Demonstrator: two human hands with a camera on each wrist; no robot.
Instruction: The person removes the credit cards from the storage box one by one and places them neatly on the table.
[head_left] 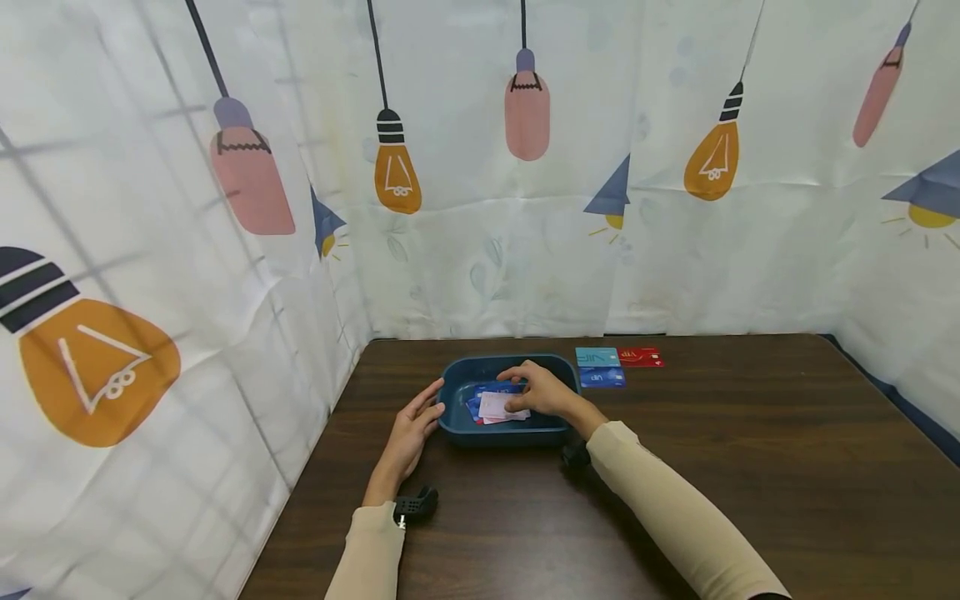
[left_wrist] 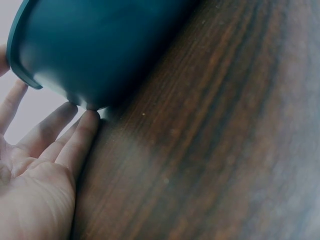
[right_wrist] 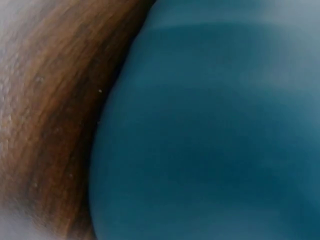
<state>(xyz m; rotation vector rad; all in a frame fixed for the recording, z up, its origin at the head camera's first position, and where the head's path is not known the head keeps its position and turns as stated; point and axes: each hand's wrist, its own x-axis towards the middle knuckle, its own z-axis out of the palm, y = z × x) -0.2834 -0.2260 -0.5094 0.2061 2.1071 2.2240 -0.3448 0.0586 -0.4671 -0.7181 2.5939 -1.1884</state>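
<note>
A dark teal plastic basin stands on the table and holds a small pile of cards. On top of the pile lies a pale pinkish-white card, with blue cards showing under it. My left hand touches the basin's left end with straight, spread fingertips; the left wrist view shows the fingers against its outer wall. Inside the basin, my right hand hovers over the cards, its thumb overlapping the pale card and its forefinger held apart. The right wrist view shows only the basin wall and table.
Right of the basin, three cards lie close together on the brown wooden table: a light teal one, a red one and a blue one. A white curtain printed with lamps hangs behind and on both sides.
</note>
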